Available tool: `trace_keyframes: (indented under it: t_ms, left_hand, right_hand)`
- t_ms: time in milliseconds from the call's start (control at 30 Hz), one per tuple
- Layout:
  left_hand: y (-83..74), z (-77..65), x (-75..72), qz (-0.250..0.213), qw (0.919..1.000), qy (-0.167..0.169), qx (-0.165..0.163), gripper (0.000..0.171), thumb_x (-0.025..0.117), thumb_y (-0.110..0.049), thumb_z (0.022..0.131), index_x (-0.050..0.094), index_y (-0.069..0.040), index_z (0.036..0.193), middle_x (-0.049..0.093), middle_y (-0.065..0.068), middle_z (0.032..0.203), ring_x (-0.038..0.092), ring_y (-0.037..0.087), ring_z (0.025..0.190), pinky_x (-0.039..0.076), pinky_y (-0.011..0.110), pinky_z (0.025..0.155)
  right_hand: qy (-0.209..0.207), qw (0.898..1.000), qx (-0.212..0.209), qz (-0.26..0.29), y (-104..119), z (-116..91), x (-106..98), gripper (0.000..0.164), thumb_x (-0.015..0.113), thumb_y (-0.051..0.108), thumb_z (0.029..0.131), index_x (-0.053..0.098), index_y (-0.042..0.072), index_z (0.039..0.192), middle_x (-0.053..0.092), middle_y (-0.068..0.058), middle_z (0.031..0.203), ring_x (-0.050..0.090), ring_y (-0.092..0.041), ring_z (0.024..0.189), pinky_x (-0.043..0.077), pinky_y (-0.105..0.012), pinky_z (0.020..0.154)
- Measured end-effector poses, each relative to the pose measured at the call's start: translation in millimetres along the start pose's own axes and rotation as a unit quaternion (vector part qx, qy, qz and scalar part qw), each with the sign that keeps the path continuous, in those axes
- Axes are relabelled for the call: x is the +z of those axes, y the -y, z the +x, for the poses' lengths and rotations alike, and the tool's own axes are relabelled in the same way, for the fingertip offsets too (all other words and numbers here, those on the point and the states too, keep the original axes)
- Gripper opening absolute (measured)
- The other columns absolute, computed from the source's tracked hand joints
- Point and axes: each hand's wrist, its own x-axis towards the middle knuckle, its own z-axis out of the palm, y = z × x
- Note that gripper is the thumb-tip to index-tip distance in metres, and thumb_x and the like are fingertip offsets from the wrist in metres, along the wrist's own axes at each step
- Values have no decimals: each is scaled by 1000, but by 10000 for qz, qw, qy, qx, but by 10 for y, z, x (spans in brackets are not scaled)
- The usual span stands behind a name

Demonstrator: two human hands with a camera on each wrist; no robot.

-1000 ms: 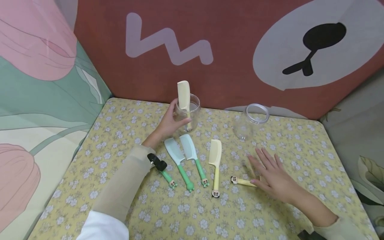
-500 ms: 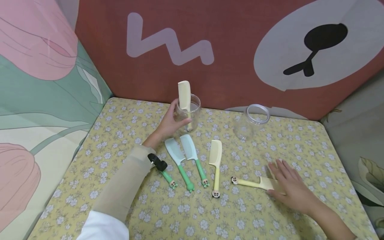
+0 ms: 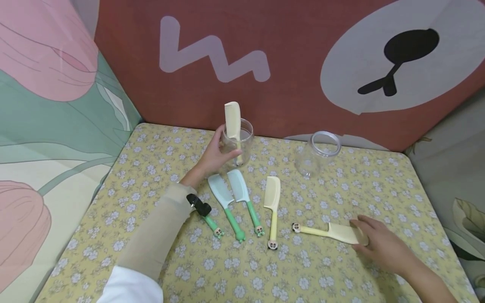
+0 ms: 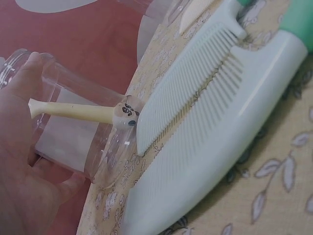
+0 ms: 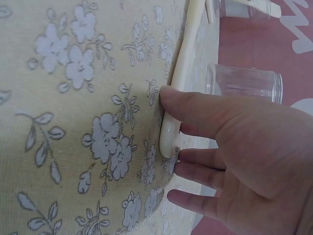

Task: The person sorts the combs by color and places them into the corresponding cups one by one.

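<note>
At the table's back, my left hand (image 3: 210,160) grips a clear jar (image 3: 247,147), thumb across its front. A cream comb (image 3: 233,120) stands in that jar, head up above the rim; its yellow handle with a panda-face end shows through the wall in the left wrist view. On the right, my right hand (image 3: 386,246) pinches the head end of another cream comb (image 3: 341,232), which lies sideways with its panda-face handle end pointing left. In the right wrist view the thumb is on the comb's near edge, while several other fingers extend past its end.
A second clear jar (image 3: 307,165) stands at the back right. Between my hands lie a cream comb (image 3: 273,193) and two pale-blue combs with green handles (image 3: 219,189). Another green handle (image 3: 213,226) shows partly under my left wrist. Printed fabric walls rise behind the table.
My right hand has moved right along the sideways comb, from over its handle to its head end, and its spread fingers have closed in there. The left hand has stayed on the jar.
</note>
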Motion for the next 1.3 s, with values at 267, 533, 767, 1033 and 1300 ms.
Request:
trace_keyframes:
  t_ms: [267,533,767,1033,1300]
  left_hand:
    - [-6,4,4,74,10000,32,-45,92,79,-29,92,20,-28,161,35,3,159,36,24,145,34,50,117]
    - [9,-9,2,5,10000,62,1,92,79,-28,92,19,-27,161,36,3,158,38,24,144,35,50,116]
    - [20,-13,-8,-65,9999,110,68,91,78,-27,93,19,-28,162,36,4,158,37,25,144,34,53,116]
    - [31,-14,-13,-37,9999,101,63,92,79,-28,92,18,-29,162,35,3,159,35,23,146,33,52,117]
    - [28,-17,-16,0,9999,105,42,93,79,-29,92,18,-28,162,35,3,159,34,23,147,32,52,117]
  right_hand:
    - [-153,9997,-39,201,-18,37,-27,56,93,19,72,66,2,118,62,-20,117,63,-35,98,57,-41,66]
    - [131,9953,133,950,-139,86,-37,55,95,23,69,63,6,111,58,-13,115,56,-22,94,52,-33,67]
    - [510,9601,405,2718,-299,76,-43,48,84,14,83,49,2,113,56,-23,126,60,-16,97,54,-32,66]
    - [415,8923,101,4495,-544,-15,-36,55,61,1,101,37,1,150,59,9,122,65,-10,96,57,-36,70]
    - [-356,7246,-95,6882,-667,-64,-25,52,37,-8,107,55,23,144,62,4,123,63,-8,100,55,-27,76]
